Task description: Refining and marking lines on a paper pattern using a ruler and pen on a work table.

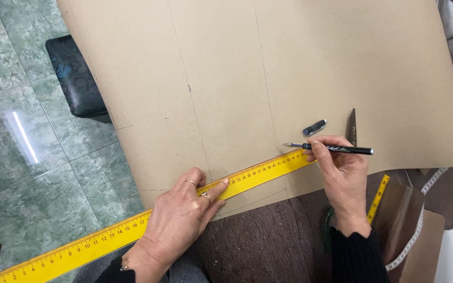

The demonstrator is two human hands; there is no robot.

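Nearest the camera, left hand [176,220] lies flat, fingers spread, palm pressing down the long yellow straight ruler [132,230] that runs diagonally from lower left up toward the right hand; two rings on the fingers, nothing grasped, just pinning. Right hand [342,170] just past the ruler's upper end, pinching a slim black pen [336,149] with its tip pointing left, at or just above the paper by the ruler's far edge; cannot tell if the tip touches. Both work on a large sheet of brown kraft paper [268,63] spread over a dark wooden table [268,241], sheet's near edge under the ruler. Progress, as a judgement: several thin pencil-like lines already drawn on the sheet, long ones running away from the hands and a faint curve near the lower edge; the line along the ruler looks not yet finished. Just beyond the right hand, the black pen cap [314,127] and a dark pointed blade-like tool [352,127] lie on the paper, close to the pen but not blocking the ruler. Right of the right wrist, a second short yellow ruler [379,198] and a white measuring tape [418,225]. Left of the left hand, green marble-look floor tiles [22,157] and a black padded stool [77,76] partly under the sheet.
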